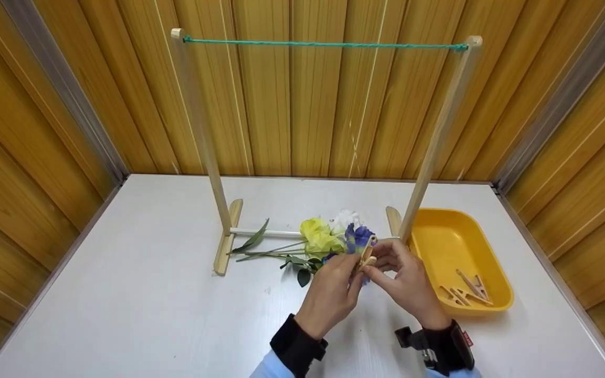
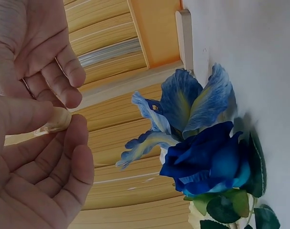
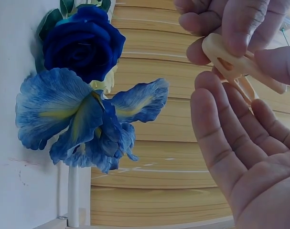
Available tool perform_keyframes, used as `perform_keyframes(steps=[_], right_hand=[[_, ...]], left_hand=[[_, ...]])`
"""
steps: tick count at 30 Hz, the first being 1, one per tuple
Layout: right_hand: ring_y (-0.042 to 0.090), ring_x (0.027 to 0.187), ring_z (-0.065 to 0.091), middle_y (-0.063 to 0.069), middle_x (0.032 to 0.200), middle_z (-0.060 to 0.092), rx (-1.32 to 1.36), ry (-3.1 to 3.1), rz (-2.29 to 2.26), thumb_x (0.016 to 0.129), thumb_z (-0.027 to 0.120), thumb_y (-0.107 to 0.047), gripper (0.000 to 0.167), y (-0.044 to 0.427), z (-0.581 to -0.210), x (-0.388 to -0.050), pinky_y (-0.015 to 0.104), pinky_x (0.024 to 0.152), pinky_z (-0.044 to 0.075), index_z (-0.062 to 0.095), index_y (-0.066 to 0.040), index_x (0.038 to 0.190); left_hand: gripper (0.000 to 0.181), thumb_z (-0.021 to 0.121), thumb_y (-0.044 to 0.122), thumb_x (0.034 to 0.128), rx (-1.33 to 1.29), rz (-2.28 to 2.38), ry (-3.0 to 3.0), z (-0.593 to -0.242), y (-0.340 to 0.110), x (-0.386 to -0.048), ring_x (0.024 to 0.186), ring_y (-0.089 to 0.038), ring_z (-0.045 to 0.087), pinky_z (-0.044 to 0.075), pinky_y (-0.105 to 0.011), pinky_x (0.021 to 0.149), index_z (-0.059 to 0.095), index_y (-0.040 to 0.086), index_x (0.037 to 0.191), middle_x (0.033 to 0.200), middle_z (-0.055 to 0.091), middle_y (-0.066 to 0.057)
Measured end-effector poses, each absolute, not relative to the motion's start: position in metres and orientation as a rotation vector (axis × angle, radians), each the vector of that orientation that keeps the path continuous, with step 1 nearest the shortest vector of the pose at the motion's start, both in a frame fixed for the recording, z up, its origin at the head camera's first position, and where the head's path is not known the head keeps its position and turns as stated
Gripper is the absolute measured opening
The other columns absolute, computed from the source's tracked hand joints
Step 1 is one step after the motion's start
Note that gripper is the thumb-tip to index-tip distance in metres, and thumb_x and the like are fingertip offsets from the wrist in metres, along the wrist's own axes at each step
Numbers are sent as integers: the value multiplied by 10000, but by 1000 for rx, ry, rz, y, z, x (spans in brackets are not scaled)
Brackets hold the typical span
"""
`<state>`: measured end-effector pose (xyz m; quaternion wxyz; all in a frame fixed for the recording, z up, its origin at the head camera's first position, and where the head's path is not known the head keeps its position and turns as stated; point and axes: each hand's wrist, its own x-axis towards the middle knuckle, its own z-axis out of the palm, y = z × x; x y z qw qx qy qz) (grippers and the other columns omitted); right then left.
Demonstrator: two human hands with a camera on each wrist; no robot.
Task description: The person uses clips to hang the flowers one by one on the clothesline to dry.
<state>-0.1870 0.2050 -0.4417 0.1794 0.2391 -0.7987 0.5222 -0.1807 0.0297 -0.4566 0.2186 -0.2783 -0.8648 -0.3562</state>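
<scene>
Apparently, positioning step: clothespin [image 1: 366, 254] held up by flowers [image 1: 319, 239], over tabletop [image 1: 124, 299]. Left grip [image 1: 333, 283] pinches it between thumb and fingers; right grip [image 1: 406, 275] lays thumb on leg, cannot tell if pinching. Next move likely calls for legs squarely under thumb and fingers, firm squeeze.

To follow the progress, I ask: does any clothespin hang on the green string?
No, the green string runs between the wooden posts with nothing clipped on it.
</scene>
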Motion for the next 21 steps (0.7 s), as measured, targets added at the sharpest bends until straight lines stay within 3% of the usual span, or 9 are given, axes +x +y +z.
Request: perform_keyframes(steps=[6, 13, 16, 21], right_hand=[[78, 838, 690, 96, 958, 696, 710, -2243, 1484, 811, 783, 140, 381, 204, -442, -187, 182, 742, 571, 639, 67, 1156], [80, 855, 686, 71, 961, 720, 719, -2260, 1447, 827, 785, 112, 346, 204, -443, -188, 186, 733, 576, 699, 13, 1148], [74, 865, 681, 66, 966, 723, 701, -2274, 1441, 822, 787, 113, 360, 204, -443, -188, 180, 735, 575, 703, 13, 1158], [72, 851, 672, 59, 956, 711, 707, -2281, 1413, 806, 789, 131, 380, 205, -443, -189, 173, 729, 572, 701, 26, 1161]], left_hand=[[217, 648, 80, 1009, -796, -1014, -2385, -457, 30, -182, 923, -123, 694, 549, -224, 773, 696, 23, 1213, 1036, 737, -54], [203, 623, 80, 1019, -824, -1024, -2407, -457, 30, -182, 683, -18, 599, 441, -129, 589, 704, 16, 1194, 853, 725, -21], [136, 629, 87, 1016, -833, -1014, -2421, -456, 29, -182, 627, -10, 543, 390, -126, 551, 716, 40, 1110, 774, 687, 1], [88, 652, 98, 1003, -827, -1004, -2446, -455, 26, -183, 679, -33, 581, 424, -150, 596, 728, 76, 1041, 798, 691, 16]])
